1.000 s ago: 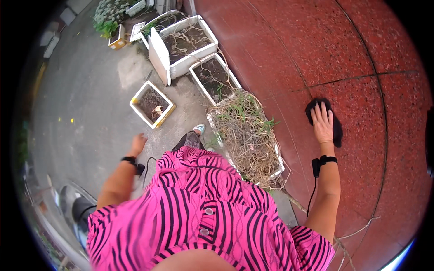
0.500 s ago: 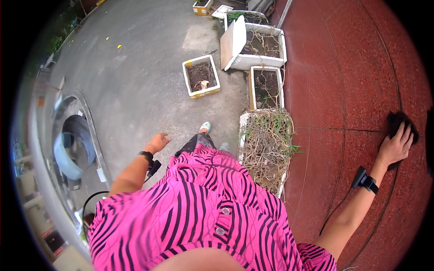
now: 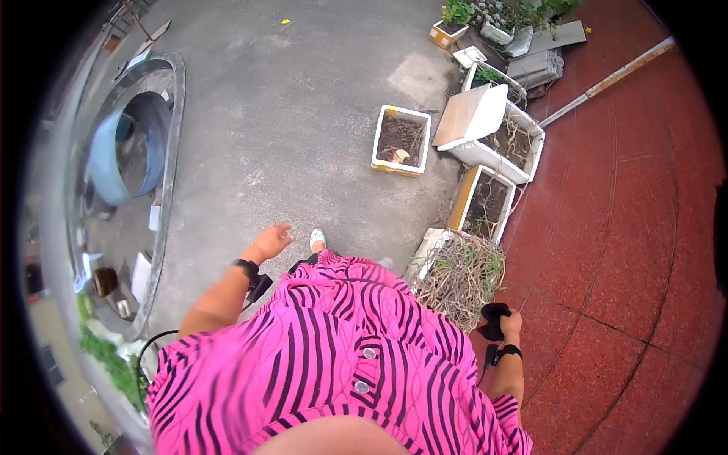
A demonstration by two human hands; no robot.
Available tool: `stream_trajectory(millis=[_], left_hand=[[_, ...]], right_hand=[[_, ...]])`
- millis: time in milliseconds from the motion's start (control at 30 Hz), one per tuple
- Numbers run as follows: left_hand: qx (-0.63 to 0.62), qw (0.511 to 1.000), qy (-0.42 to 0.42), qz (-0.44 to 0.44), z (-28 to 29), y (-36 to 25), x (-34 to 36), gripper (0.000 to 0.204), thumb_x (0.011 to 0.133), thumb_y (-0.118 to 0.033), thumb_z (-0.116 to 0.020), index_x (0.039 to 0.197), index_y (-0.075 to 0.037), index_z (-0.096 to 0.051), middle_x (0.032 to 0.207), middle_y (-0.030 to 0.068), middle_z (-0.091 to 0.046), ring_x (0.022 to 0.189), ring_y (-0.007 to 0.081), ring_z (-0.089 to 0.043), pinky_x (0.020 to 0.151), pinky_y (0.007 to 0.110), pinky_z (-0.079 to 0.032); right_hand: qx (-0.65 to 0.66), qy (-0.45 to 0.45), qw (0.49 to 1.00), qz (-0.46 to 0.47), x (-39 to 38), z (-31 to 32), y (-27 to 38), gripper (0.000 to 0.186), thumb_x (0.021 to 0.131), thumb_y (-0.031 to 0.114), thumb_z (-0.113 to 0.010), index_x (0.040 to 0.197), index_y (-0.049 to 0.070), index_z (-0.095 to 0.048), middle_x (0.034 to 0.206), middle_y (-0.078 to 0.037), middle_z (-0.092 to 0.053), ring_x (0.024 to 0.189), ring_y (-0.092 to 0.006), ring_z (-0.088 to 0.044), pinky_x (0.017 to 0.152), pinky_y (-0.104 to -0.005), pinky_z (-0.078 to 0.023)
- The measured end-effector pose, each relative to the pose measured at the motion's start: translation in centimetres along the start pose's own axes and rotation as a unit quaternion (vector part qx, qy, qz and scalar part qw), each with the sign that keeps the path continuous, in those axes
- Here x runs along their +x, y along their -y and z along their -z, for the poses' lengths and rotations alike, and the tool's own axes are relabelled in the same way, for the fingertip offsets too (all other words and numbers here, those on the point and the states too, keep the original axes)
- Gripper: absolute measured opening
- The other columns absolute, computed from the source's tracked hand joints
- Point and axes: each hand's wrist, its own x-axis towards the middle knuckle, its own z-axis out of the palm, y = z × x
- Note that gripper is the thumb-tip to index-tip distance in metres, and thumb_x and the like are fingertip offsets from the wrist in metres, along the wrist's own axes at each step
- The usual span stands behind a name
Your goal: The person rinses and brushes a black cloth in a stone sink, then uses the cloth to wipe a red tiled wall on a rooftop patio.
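Observation:
My right hand (image 3: 513,326) is closed round a dark cloth (image 3: 494,321), which hangs bunched to the left of my fingers. It is close to my side, in front of the red speckled surface (image 3: 629,250) with thin seams; whether the cloth touches that surface I cannot tell. Just left of the cloth is a white foam box filled with dry, tangled stems (image 3: 459,277). My left hand (image 3: 273,241) is held out over the grey ground with its fingers loosely apart and nothing in them. Both wrists carry a black strap with a small device.
A square foam planter (image 3: 402,171) of soil stands alone on the concrete (image 3: 265,114). More foam planters (image 3: 485,161) line the foot of the red surface. A rusty pole (image 3: 607,82) slants beyond them. At left, a curved rim (image 3: 180,114) surrounds a blue round tub (image 3: 106,159).
My right hand has come off the far right of the red surface and down to my side, still with the cloth. The view has turned; my left hand has barely shifted.

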Motion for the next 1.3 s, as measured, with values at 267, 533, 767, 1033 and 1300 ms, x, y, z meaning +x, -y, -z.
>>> stream_trajectory(millis=[267,533,767,1033,1300], left_hand=[[-0.146,0.989,0.038,-0.004,1.4,-9.1,-0.6,0.064,0.093,-0.042,-0.057,0.142,-0.006,-0.037,0.121,0.0211,-0.06,0.107,0.0283,-0.062,0.089,0.039,-0.049],[-0.458,0.877,0.012,-0.145,0.1,-19.2,-1.6,0.079,0.087,-0.051,-0.063,0.142,-0.003,-0.033,0.132,0.012,-0.048,0.117,0.022,-0.051,0.089,0.037,-0.05],[-0.488,0.813,-0.268,-0.171,2.3,-17.0,-4.5,0.028,0.09,-0.022,-0.065,0.109,-0.001,-0.062,0.103,0.0062,-0.065,0.093,0.0139,-0.06,0.082,0.028,-0.049],[-0.445,0.782,-0.402,-0.168,1.6,-15.3,-3.5,0.02,0.092,-0.021,-0.062,0.1,-0.003,-0.065,0.093,0.0037,-0.066,0.086,0.0114,-0.06,0.077,0.026,-0.049],[-0.265,0.902,-0.317,-0.121,-5.7,-10.4,4.8,0.039,0.088,-0.031,-0.068,0.115,-0.003,-0.062,0.1,0.0074,-0.067,0.092,0.0156,-0.061,0.083,0.03,-0.049]], right_hand=[[0.345,0.096,0.882,0.306,3.2,-6.0,31.7,0.034,0.081,0.023,-0.066,0.105,-0.001,-0.064,0.094,-0.02,-0.068,0.088,-0.0311,-0.066,0.081,-0.0374,-0.05],[0.272,0.284,0.721,0.571,-10.5,0.9,48.9,0.055,0.091,0.037,-0.06,0.125,-0.005,-0.049,0.12,-0.022,-0.058,0.115,-0.0292,-0.055,0.098,-0.0366,-0.042],[0.386,0.403,0.656,0.508,-9.6,1.8,51.2,0.044,0.091,0.037,-0.063,0.111,-0.002,-0.059,0.097,-0.011,-0.066,0.082,-0.018,-0.064,0.068,-0.0297,-0.053],[0.291,0.407,0.663,0.556,-4.7,-4.1,53.6,0.047,0.093,0.044,-0.058,0.094,-0.002,-0.066,0.079,-0.009,-0.069,0.068,-0.0144,-0.066,0.06,-0.0282,-0.052],[0.047,-0.02,0.547,0.836,-2.5,-5.7,55.2,0.036,0.091,0.037,-0.057,0.087,0.002,-0.064,0.088,-0.017,-0.063,0.084,-0.0381,-0.063,0.07,-0.0457,-0.051]])
